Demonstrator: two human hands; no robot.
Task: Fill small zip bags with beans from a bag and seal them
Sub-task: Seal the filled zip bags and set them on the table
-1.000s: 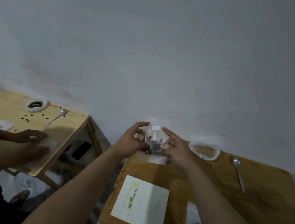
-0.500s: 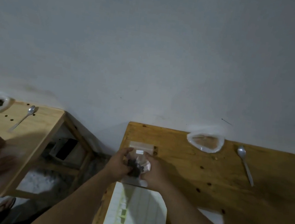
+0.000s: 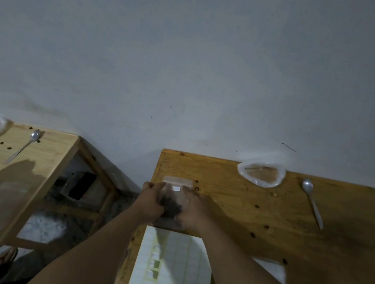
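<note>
The left hand (image 3: 151,202) and right hand (image 3: 193,212) grip the sides of a small zip bag (image 3: 177,183) holding dark beans (image 3: 171,207), near the table's (image 3: 267,209) far-left corner. A clear plastic bag (image 3: 261,174) sits at the table's far edge, contents unclear.

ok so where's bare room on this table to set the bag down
Widest bare table stretch: between the right hand, the open plastic bag and the spoon, bar loose beans. Crowded: left hand, small zip bag and gridded sheet along the left side.
</note>
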